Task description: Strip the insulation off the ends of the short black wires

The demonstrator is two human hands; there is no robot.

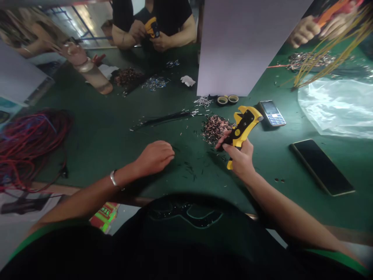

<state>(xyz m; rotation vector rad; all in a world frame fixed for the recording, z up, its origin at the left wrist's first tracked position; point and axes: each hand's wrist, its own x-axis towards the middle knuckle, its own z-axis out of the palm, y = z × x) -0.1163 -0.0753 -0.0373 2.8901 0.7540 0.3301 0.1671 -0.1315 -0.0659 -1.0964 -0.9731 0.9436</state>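
My right hand [241, 157] is wrapped round the handles of a yellow and black wire stripper [243, 126], whose head points up and to the right. Just left of the tool lies a pile of small copper-coloured pieces [215, 127]. My left hand [155, 157] rests over the green table [110, 116] with its fingers curled; what they hold, if anything, is hidden. Beyond it stretches a thin bundle of black wires [169, 118] with bright ends. Short black scraps [189, 169] are scattered between my two hands.
Red wire coils [35, 144] lie at the left. Tape rolls [227, 100] sit by a pale upright panel [239, 46]. At the right are a keypad phone [272, 113], a dark smartphone [322, 167] and clear plastic [338, 107]. A person across the table holds a yellow tool [152, 28].
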